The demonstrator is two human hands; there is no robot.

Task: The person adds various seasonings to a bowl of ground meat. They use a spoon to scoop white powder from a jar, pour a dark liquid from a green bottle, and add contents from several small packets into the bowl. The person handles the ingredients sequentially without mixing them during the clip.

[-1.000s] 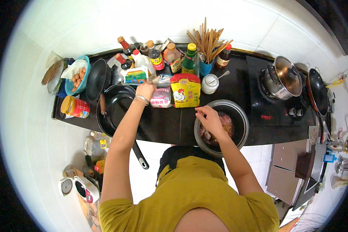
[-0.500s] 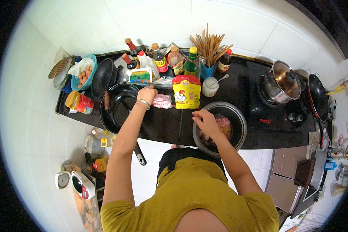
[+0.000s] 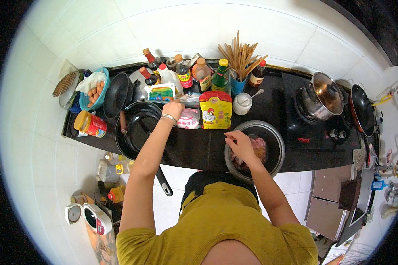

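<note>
Head view, on my remote feed: left hand, curled beside pink-and-white packet, grip hidden from me; right hand, fingers bent over left side of grey-rimmed bowl, hold unclear; bowl, containing pink meat, at front edge of tabletop

pouch: yellow, red-topped, white-hen print | packet: pink-and-white | bowl: silver-grey | frying pan: black | shirt: mustard

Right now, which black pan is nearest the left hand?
The frying pan beside the left hand, its handle sticking out past the counter; the smaller pan sits behind it, a third pan far right.
</note>
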